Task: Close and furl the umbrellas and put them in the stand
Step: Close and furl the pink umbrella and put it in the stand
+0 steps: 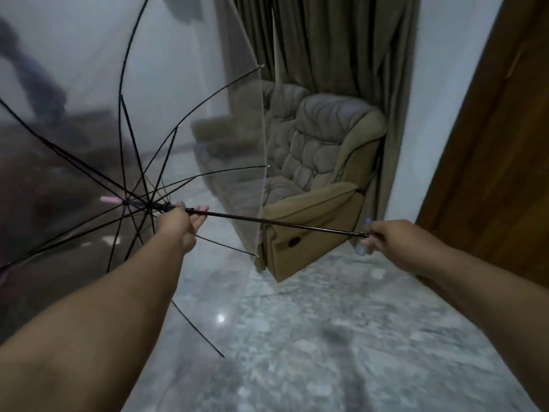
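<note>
The floor (341,337) is polished stone, grey and glossy, and it fills the lower room. A brown door (499,144) stands at the right, curtains (341,40) hang at the back, and a padded armchair (320,162) sits beneath them.

In front of all this the umbrella (89,114) is fully open, its clear canopy spread wide to the person's left and its dark ribs fanned out from the hub. It lies nearly on its side, held in the air, its shaft (282,223) running across from left to right. No stand is in sight.

The left hand (178,224) is wrapped round the shaft right at the runner, just under the ribs. The right hand (395,242) is clenched on the far end, where the pale handle (364,249) barely shows.

To my eye she is about to pull the runner down. The risks are plain: fingers sitting that close to the runner could be pinched when the catch lets go; a lower rib tip (222,356) hangs near the floor and could snag; and the canopy edge is close to the armchair, so a swing could catch it.
</note>
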